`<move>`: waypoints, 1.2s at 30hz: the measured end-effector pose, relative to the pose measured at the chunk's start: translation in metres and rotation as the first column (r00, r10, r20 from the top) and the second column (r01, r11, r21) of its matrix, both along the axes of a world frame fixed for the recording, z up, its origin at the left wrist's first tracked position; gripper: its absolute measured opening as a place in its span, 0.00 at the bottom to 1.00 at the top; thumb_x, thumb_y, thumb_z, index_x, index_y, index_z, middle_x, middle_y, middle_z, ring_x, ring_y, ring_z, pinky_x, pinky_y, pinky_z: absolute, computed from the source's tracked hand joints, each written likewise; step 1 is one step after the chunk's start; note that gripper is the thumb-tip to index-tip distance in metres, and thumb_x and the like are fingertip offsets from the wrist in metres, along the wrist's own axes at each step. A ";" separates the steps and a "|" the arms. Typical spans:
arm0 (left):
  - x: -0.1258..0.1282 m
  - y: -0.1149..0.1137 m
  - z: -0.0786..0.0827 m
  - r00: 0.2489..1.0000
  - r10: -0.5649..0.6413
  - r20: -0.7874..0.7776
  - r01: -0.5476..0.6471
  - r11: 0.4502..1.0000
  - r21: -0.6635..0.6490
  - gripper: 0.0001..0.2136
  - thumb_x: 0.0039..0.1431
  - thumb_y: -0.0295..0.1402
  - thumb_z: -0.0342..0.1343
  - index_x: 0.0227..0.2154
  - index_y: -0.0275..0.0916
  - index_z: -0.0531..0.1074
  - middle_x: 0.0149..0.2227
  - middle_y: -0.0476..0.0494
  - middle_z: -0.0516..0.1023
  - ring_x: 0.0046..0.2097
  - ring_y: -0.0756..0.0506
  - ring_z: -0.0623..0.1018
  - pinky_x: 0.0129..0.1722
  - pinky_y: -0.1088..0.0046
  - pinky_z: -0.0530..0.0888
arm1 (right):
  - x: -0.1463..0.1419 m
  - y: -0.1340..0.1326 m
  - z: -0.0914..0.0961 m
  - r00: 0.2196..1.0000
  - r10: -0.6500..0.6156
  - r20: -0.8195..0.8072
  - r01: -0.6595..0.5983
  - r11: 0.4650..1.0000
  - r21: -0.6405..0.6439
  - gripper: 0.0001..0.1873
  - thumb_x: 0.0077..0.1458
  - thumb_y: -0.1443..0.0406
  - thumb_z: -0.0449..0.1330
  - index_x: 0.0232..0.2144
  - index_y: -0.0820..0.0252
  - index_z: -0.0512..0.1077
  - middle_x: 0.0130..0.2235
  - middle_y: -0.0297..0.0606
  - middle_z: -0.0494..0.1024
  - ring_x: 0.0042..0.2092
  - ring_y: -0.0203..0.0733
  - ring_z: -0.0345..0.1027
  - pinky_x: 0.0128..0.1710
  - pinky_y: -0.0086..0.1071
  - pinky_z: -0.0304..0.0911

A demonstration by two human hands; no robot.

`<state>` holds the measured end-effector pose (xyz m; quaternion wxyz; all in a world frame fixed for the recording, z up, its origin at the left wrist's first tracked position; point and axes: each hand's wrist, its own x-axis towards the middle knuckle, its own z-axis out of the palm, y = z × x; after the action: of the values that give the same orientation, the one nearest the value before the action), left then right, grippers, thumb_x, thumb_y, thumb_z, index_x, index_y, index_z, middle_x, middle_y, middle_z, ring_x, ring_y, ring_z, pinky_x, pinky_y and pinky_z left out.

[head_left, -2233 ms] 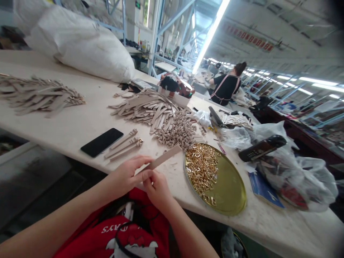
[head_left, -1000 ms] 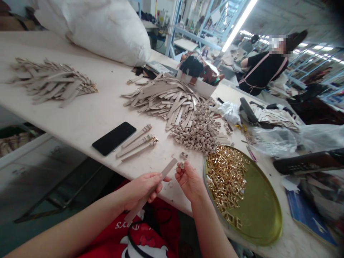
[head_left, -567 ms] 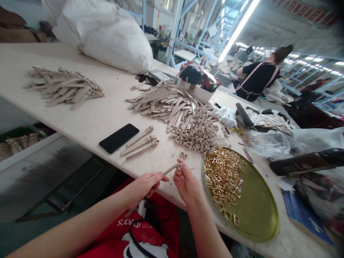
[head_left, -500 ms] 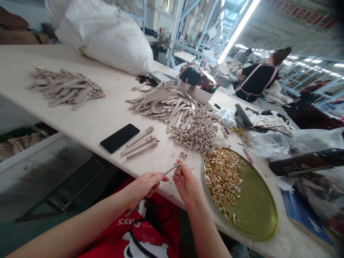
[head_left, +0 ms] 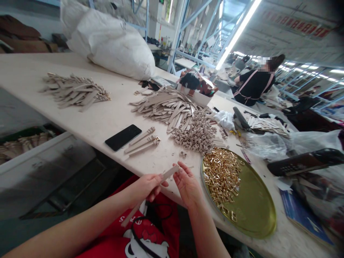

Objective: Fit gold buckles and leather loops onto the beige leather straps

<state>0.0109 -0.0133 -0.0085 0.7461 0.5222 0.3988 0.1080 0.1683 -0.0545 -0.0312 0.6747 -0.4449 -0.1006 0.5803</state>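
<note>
My left hand [head_left: 151,184] is closed around a beige strap [head_left: 170,172], whose tail hangs down below the hand over my red apron. At the strap's upper end, my right hand [head_left: 188,182] pinches the tip between thumb and fingers; any small part there is mostly hidden. Beyond my hands lies a heap of small beige loops [head_left: 192,134], with a pile of loose straps [head_left: 163,105] behind it. Gold buckles [head_left: 221,172] fill one side of a round gold tray [head_left: 259,211] to the right. Several straps with buckles [head_left: 143,141] rest on the table nearer my left hand.
A black phone [head_left: 123,137] lies left of the buckled straps. Another strap pile [head_left: 76,91] and a big white sack [head_left: 107,43] are farther left. At right are a black bottle [head_left: 303,161] and a blue booklet [head_left: 303,213]. A person [head_left: 254,84] stands in the background.
The strap has turned so its flat, wide face shows, where before its narrow edge and a loop at the tip were seen. The right fingers have opened slightly. The view shifted a little.
</note>
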 end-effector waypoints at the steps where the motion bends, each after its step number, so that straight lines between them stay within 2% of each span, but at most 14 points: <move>1: -0.001 -0.001 -0.001 1.000 -0.023 0.014 0.024 0.999 -0.027 0.23 0.53 0.50 0.42 0.33 0.33 0.68 0.17 0.55 0.61 0.17 0.55 0.60 0.17 0.80 0.56 | 0.000 -0.001 0.000 1.000 0.002 0.015 -0.002 1.000 0.000 0.14 0.40 0.68 0.65 0.34 0.58 0.72 0.37 0.35 0.77 0.35 0.31 0.70 0.35 0.24 0.66; 3: -0.002 -0.002 -0.004 0.999 -0.052 0.013 0.053 0.997 -0.053 0.23 0.54 0.50 0.41 0.32 0.33 0.68 0.17 0.55 0.62 0.16 0.56 0.61 0.17 0.80 0.56 | 0.000 -0.003 -0.001 0.998 -0.012 0.066 0.011 1.000 0.007 0.14 0.40 0.68 0.65 0.34 0.58 0.72 0.36 0.35 0.76 0.36 0.33 0.70 0.37 0.26 0.66; 7: -0.002 -0.002 -0.004 0.995 -0.088 -0.057 0.087 0.996 -0.016 0.22 0.55 0.49 0.40 0.30 0.33 0.67 0.16 0.55 0.63 0.15 0.56 0.61 0.15 0.81 0.57 | 0.003 -0.007 -0.004 0.982 -0.020 0.190 0.014 0.999 0.031 0.15 0.41 0.66 0.65 0.35 0.57 0.72 0.36 0.34 0.76 0.37 0.35 0.69 0.39 0.29 0.66; 13: -0.001 0.001 -0.003 0.984 -0.144 -0.104 0.156 0.981 0.116 0.12 0.56 0.39 0.42 0.32 0.35 0.64 0.21 0.51 0.70 0.20 0.53 0.70 0.20 0.80 0.63 | 0.004 -0.010 -0.011 0.937 0.067 0.343 -0.076 0.997 0.012 0.15 0.44 0.63 0.64 0.37 0.57 0.71 0.34 0.33 0.75 0.27 0.30 0.67 0.29 0.26 0.64; 17: -0.001 0.003 -0.002 0.982 -0.133 -0.135 0.151 0.979 0.136 0.11 0.55 0.38 0.42 0.29 0.36 0.63 0.20 0.53 0.68 0.18 0.54 0.68 0.18 0.81 0.62 | 0.003 -0.010 -0.012 0.963 0.097 0.250 -0.090 0.995 -0.038 0.15 0.42 0.63 0.65 0.35 0.59 0.72 0.31 0.32 0.75 0.27 0.30 0.66 0.31 0.26 0.65; 21: -0.004 0.004 0.003 0.979 -0.145 -0.140 0.150 0.988 0.024 0.09 0.54 0.36 0.42 0.25 0.36 0.61 0.18 0.53 0.67 0.15 0.55 0.65 0.15 0.82 0.60 | 0.003 -0.009 -0.010 0.988 0.116 0.106 -0.107 0.991 -0.080 0.13 0.40 0.63 0.66 0.32 0.60 0.73 0.30 0.32 0.75 0.27 0.30 0.67 0.30 0.25 0.66; 25: -0.006 0.003 0.002 0.979 -0.168 -0.118 0.160 0.985 -0.069 0.08 0.53 0.34 0.41 0.26 0.36 0.61 0.18 0.53 0.68 0.15 0.55 0.63 0.14 0.83 0.58 | 0.001 -0.010 -0.009 0.984 0.145 0.101 -0.134 0.985 -0.113 0.12 0.39 0.63 0.67 0.30 0.60 0.73 0.28 0.31 0.74 0.26 0.29 0.67 0.28 0.23 0.65; 28: -0.007 0.003 -0.001 0.977 -0.181 -0.109 0.173 0.982 -0.078 0.08 0.53 0.35 0.41 0.28 0.36 0.62 0.19 0.53 0.68 0.15 0.55 0.63 0.14 0.82 0.58 | 0.000 -0.012 -0.010 0.971 0.177 0.161 -0.156 0.979 -0.134 0.14 0.39 0.61 0.66 0.31 0.60 0.72 0.27 0.31 0.74 0.25 0.30 0.66 0.28 0.25 0.64; 30: -0.006 0.002 -0.003 0.973 -0.197 -0.121 0.195 0.980 -0.028 0.10 0.54 0.37 0.41 0.29 0.37 0.62 0.18 0.54 0.67 0.15 0.54 0.62 0.15 0.81 0.57 | -0.002 -0.013 -0.010 0.940 0.206 0.273 -0.172 0.975 -0.144 0.14 0.40 0.60 0.65 0.31 0.61 0.72 0.27 0.31 0.74 0.26 0.31 0.66 0.29 0.26 0.64; 32: -0.007 0.002 -0.006 0.964 -0.198 -0.175 0.224 0.965 0.139 0.12 0.55 0.39 0.40 0.28 0.37 0.63 0.17 0.54 0.64 0.16 0.53 0.62 0.16 0.80 0.57 | -0.003 -0.014 -0.009 0.884 0.225 0.410 -0.181 0.973 -0.143 0.14 0.41 0.60 0.64 0.32 0.61 0.72 0.26 0.31 0.73 0.26 0.31 0.65 0.30 0.26 0.62; 34: -0.007 0.002 -0.007 0.955 -0.176 -0.237 0.254 0.900 0.355 0.13 0.55 0.40 0.42 0.24 0.37 0.64 0.17 0.52 0.63 0.18 0.52 0.63 0.18 0.79 0.56 | -0.005 -0.015 -0.007 0.835 0.234 0.498 -0.187 0.972 -0.143 0.14 0.41 0.60 0.64 0.32 0.60 0.72 0.24 0.29 0.72 0.26 0.31 0.63 0.30 0.26 0.60; 36: -0.008 0.004 -0.006 0.945 -0.181 -0.271 0.293 0.837 0.463 0.13 0.55 0.39 0.43 0.21 0.37 0.64 0.17 0.51 0.63 0.20 0.52 0.63 0.19 0.79 0.55 | -0.006 -0.017 -0.005 0.814 0.254 0.522 -0.204 0.967 -0.152 0.13 0.41 0.60 0.64 0.32 0.60 0.72 0.21 0.28 0.71 0.25 0.31 0.62 0.29 0.26 0.59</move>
<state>0.0029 -0.0093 -0.0149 0.5459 0.7505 0.3683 0.0559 0.1624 -0.0713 -0.0357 0.5243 -0.6033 -0.3123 0.5134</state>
